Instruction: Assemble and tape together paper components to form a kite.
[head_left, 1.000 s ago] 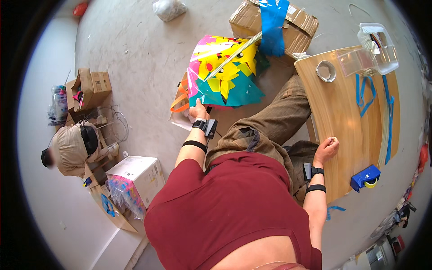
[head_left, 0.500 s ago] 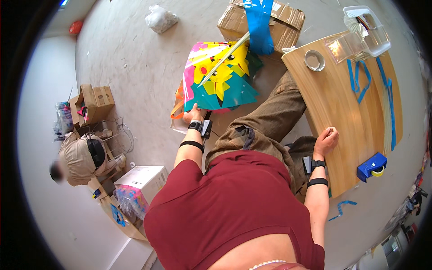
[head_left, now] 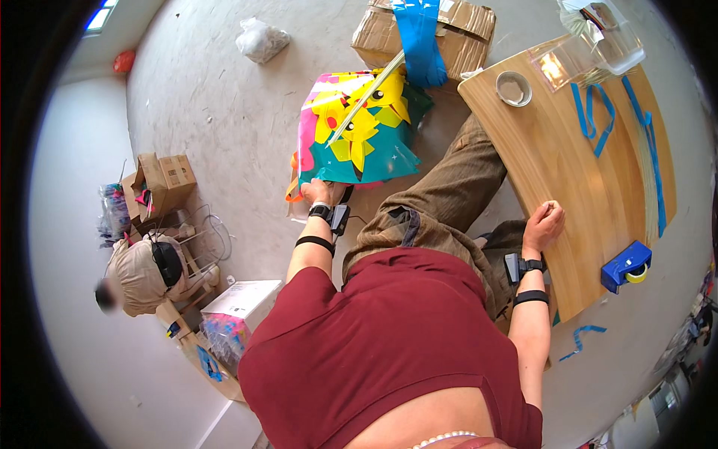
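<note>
To the left of my knees, my left hand (head_left: 315,191) is closed on the near edge of printed plastic sheets (head_left: 359,146). They are teal, pink and yellow with cartoon figures, and look thin and glossy. A bundle of thin pale rods (head_left: 366,99) lies slantwise across them. Orange strips (head_left: 293,179) show beside the sheets' left edge. My right hand (head_left: 544,224) rests at the near edge of the wooden table (head_left: 576,254), its fingers curled. Whatever it may hold is hidden. Both wrists carry strapped devices.
A blue tape dispenser (head_left: 627,267), blue strips (head_left: 592,116), a tape roll (head_left: 514,88) and a clear plastic bin (head_left: 624,56) are on the table. A cardboard box (head_left: 366,41) draped with blue strips stands ahead. At left, another person (head_left: 138,273) bends near boxes (head_left: 168,183).
The view has shifted slightly, and the table appears higher. My right hand's curled fingers have turned a little lower over the table edge. My left hand keeps its hold on the sheets.
</note>
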`<move>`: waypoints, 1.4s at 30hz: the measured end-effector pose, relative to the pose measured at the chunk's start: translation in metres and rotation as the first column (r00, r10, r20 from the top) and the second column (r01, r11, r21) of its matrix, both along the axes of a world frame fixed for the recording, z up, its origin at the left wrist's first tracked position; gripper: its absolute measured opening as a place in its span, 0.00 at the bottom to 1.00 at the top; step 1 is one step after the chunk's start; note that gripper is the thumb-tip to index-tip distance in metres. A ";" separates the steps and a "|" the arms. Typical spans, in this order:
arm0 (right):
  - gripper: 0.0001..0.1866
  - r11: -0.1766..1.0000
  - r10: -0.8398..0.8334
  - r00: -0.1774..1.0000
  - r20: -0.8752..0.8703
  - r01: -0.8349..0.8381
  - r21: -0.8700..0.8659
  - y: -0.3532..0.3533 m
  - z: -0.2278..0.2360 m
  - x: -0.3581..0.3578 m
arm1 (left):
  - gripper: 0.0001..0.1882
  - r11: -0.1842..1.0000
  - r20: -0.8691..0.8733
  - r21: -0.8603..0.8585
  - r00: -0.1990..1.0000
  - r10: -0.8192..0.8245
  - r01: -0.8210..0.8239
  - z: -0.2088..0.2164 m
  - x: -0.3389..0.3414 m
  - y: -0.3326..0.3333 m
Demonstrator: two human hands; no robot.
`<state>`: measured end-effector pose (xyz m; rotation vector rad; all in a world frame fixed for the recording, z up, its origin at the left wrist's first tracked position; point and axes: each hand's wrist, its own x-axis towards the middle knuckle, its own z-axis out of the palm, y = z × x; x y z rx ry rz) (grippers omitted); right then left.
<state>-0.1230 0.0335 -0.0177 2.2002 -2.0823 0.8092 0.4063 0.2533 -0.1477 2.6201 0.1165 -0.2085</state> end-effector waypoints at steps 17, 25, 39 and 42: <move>0.07 1.000 -0.003 1.000 -0.011 0.003 -0.004 0.001 0.000 0.001 | 0.33 0.780 -0.154 -0.320 0.842 0.518 -0.538 0.007 0.033 -0.005; 0.07 1.000 -0.006 1.000 -0.018 0.005 -0.006 0.000 0.001 0.000 | 0.10 0.389 -0.448 -0.556 0.659 0.604 -0.735 0.038 0.037 -0.027; 0.08 1.000 0.001 1.000 -0.027 -0.002 -0.019 0.002 -0.003 -0.003 | 0.18 0.888 0.354 -0.456 0.926 0.128 0.052 0.154 0.103 -0.085; 0.08 0.999 -0.004 1.000 -0.029 0.003 -0.049 0.001 -0.004 -0.004 | 0.17 0.632 0.513 -0.692 0.853 0.091 0.349 0.216 0.055 -0.144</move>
